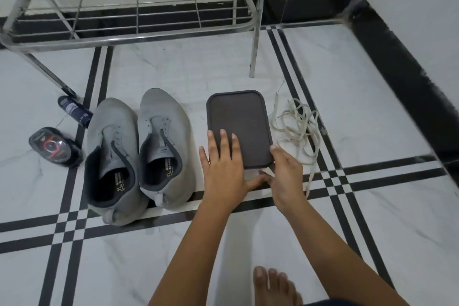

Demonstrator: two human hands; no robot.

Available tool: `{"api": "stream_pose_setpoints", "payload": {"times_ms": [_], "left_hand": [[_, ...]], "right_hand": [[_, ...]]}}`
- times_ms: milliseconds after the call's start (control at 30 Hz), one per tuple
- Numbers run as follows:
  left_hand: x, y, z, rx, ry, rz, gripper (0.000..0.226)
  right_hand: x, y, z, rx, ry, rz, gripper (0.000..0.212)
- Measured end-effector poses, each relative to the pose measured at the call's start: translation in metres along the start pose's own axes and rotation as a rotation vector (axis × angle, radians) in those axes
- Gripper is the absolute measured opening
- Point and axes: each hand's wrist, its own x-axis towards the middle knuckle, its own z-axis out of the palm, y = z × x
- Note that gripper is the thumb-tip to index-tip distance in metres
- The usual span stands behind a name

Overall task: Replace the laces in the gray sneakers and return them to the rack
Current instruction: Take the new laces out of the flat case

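Observation:
Two gray sneakers, left one (113,159) and right one (162,144), stand side by side on the floor with no laces in their eyelets. To their right lies a dark brown lidded box (239,122). My left hand (223,164) lies flat on the lid's near left part, fingers straight. My right hand (284,171) grips the lid's near right corner with curled fingers. A heap of cream laces (298,129) lies on the floor to the right of the box. The steel shoe rack (134,20) stands at the back.
Left of the sneakers lie a dark tube (74,110) and a black-and-red polish applicator (53,146). A rack leg (254,54) stands just behind the box. A wall with black skirting closes the right side. My bare foot (273,285) is at the bottom.

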Motion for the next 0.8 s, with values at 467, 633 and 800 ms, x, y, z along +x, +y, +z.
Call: {"api": "stream_pose_setpoints", "payload": {"times_ms": [467,633,800], "left_hand": [[0.019,-0.006,-0.02,-0.238,0.321,0.17,0.074],[0.001,-0.01,-0.029,-0.741,0.554,-0.044,0.067],[0.015,-0.015,-0.054,-0.971,0.921,-0.35,0.029]], "right_hand": [[0.007,0.002,-0.008,-0.059,-0.057,0.007,0.022],[0.006,0.004,-0.004,-0.136,-0.077,-0.046,0.03],[0.011,0.006,-0.004,-0.096,-0.005,-0.004,0.011]]}}
